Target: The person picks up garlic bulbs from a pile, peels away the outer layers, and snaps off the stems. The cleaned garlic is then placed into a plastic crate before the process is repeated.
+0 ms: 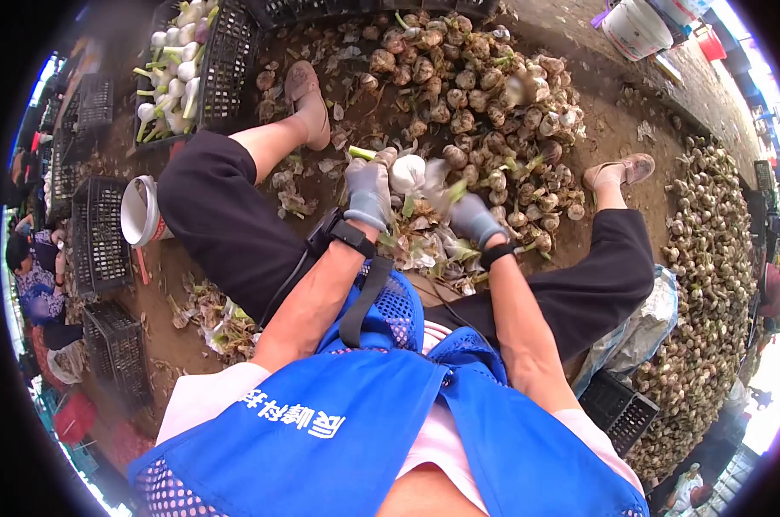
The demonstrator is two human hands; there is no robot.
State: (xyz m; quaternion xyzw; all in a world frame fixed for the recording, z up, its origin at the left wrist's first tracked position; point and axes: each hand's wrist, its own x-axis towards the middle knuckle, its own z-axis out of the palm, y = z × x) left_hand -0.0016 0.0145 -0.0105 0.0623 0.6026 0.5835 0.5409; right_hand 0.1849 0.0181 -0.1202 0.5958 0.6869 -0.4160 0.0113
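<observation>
My left hand, in a grey glove, is closed around a garlic bulb. The white, peeled head of this garlic bulb faces my right hand, and a cut green stem sticks out on the other side. Close to the bulb is my gloved right hand; its fingers are smeared by motion, with a yellow-green strip of leaf or skin beside them. Loose garlic skins lie beneath both hands. Just beyond them spreads a heap of unpeeled garlic with dry, brownish skins.
At upper left, a black crate holds peeled garlic with stems. A white bucket stands by my left knee. More garlic covers the ground on the right. Black crates and a person are at far left.
</observation>
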